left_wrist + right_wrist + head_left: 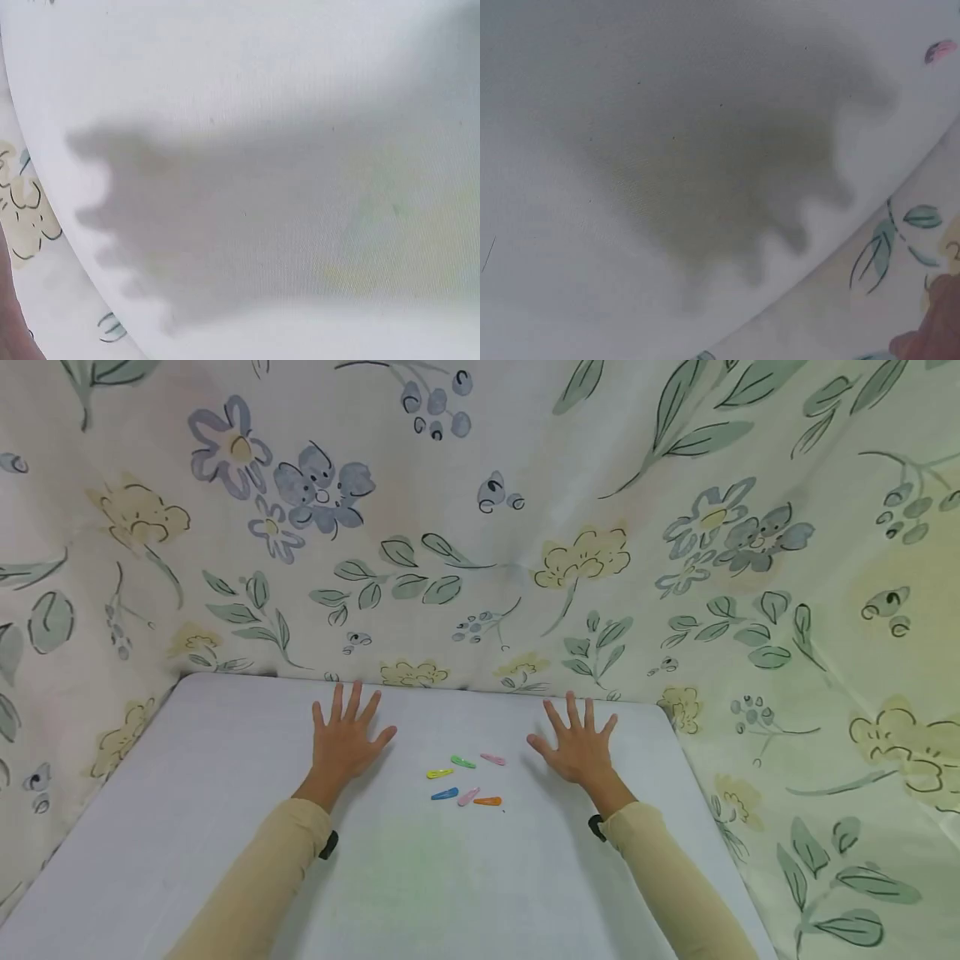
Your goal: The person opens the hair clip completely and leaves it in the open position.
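Observation:
Several snap hair clips lie in a loose cluster on the white table (405, 877) in the head view. The farther ones are a green clip (463, 762), a pink clip (492, 759) and a yellow clip (440, 773). Nearer are a blue clip (445, 794), another pink clip (468, 797) and an orange clip (487, 801). To their left, my left hand (345, 743) is spread flat with nothing in it. My right hand (577, 745) is likewise spread, to their right. Each hand casts a soft shadow with splayed fingers on the tabletop in its wrist view.
A floral curtain (450, 610) hangs behind the table and along both sides. The table's far edge runs just beyond my fingertips. Dark bands sit at both wrists, by the cuffs of the beige sleeves (262, 868).

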Demonstrator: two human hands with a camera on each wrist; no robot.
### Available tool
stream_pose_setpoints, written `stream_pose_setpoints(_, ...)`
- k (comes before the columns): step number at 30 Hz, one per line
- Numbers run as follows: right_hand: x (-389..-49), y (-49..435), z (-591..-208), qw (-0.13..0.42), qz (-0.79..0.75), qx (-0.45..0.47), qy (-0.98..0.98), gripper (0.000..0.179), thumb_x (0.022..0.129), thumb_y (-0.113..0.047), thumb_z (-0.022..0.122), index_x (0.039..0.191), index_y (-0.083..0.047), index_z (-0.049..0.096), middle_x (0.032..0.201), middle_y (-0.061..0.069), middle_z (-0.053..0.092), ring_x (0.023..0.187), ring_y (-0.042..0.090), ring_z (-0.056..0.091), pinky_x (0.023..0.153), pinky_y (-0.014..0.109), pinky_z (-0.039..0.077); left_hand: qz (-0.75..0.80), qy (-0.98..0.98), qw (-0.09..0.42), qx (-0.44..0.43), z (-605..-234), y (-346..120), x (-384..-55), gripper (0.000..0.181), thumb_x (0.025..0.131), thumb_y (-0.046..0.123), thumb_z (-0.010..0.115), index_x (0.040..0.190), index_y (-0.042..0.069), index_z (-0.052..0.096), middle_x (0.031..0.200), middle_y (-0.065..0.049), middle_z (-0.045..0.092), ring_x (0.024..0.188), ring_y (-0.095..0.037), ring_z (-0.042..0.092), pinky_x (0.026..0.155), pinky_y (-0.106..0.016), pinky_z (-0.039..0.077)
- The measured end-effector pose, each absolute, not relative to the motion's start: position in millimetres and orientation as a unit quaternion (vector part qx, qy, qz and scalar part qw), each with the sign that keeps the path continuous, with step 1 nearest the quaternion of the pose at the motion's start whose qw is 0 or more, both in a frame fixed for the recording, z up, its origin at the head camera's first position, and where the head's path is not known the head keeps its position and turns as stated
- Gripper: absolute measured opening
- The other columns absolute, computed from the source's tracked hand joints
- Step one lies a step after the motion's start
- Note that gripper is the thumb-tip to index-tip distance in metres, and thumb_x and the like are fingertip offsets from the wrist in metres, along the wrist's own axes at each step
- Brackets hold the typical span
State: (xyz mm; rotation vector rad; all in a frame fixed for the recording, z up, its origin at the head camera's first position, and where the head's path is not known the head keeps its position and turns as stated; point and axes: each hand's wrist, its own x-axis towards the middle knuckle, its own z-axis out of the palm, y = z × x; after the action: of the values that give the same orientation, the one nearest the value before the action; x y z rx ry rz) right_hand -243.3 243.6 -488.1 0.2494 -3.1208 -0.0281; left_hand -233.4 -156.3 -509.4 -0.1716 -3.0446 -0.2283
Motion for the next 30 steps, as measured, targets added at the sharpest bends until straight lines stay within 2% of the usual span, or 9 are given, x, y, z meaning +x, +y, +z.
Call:
stream_pose_setpoints(6, -242, 228, -492, 0.005, -0.019, 0.1, -0.995, 0.085, 0.091, -0.079, 0.028, 0.16, -0.032, 0.016, 0.167, 0.012, 0.005, 0.149, 0.048, 0.004, 0.104, 0.08, -0.002, -0.091, -0.992, 0.051, -0.075, -511, -140, -231, 0.077, 0.097, 0.063, 0.042, 0.159, 0.02, 0.025, 0.166, -0.014, 0.009, 0.151, -0.039, -0.005, 0.113, -0.068, -0.002)
stream_pose_setpoints(11, -240, 215, -494, -0.003, 0.013, 0.121, -0.993, 0.083, 0.092, -0.076, 0.035, 0.16, -0.031, 0.02, 0.167, 0.013, 0.006, 0.15, 0.044, 0.006, 0.108, 0.075, 0.0, -0.119, -0.986, 0.052, -0.102, -509, -124, -231, 0.073, 0.098, 0.057, 0.046, 0.158, 0.019, 0.028, 0.166, -0.013, 0.013, 0.151, -0.039, 0.0, 0.113, -0.068, 0.004)
stream_pose_setpoints(15, -240, 205, -496, -0.004, 0.073, 0.15, -0.986, 0.076, 0.095, -0.068, 0.044, 0.158, -0.029, 0.028, 0.166, 0.013, 0.011, 0.151, 0.04, 0.009, 0.111, 0.072, 0.005, -0.15, -0.98, 0.03, -0.126, -509, -110, -232, 0.07, 0.099, 0.05, 0.052, 0.157, 0.019, 0.031, 0.165, -0.014, 0.015, 0.15, -0.04, 0.008, 0.112, -0.069, 0.015)
stream_pose_setpoints(19, -243, 196, -500, -0.014, 0.163, 0.184, -0.969, 0.066, 0.096, -0.054, 0.057, 0.153, -0.026, 0.041, 0.165, 0.013, 0.017, 0.15, 0.039, 0.013, 0.113, 0.069, 0.011, -0.212, -0.968, -0.018, -0.134, -512, -96, -234, 0.062, 0.098, 0.043, 0.058, 0.152, 0.017, 0.042, 0.162, -0.016, 0.023, 0.149, -0.041, 0.017, 0.11, -0.067, 0.024)
stream_pose_setpoints(24, -245, 182, -505, -0.045, 0.276, 0.182, -0.943, 0.055, 0.091, -0.038, 0.072, 0.141, -0.018, 0.058, 0.162, 0.014, 0.025, 0.15, 0.039, 0.013, 0.114, 0.066, 0.012, -0.286, -0.949, -0.056, -0.117, -518, -82, -236, 0.053, 0.098, 0.037, 0.062, 0.146, 0.017, 0.052, 0.16, -0.013, 0.031, 0.148, -0.037, 0.022, 0.113, -0.063, 0.024)
stream_pose_setpoints(30, -243, 171, -515, -0.074, 0.343, 0.156, -0.923, 0.045, 0.088, -0.03, 0.077, 0.13, -0.014, 0.068, 0.159, 0.016, 0.031, 0.15, 0.039, 0.014, 0.114, 0.064, 0.016, -0.349, -0.927, -0.062, -0.125, -525, -69, -236, 0.05, 0.096, 0.033, 0.066, 0.143, 0.018, 0.056, 0.16, -0.009, 0.033, 0.147, -0.035, 0.027, 0.114, -0.059, 0.024)
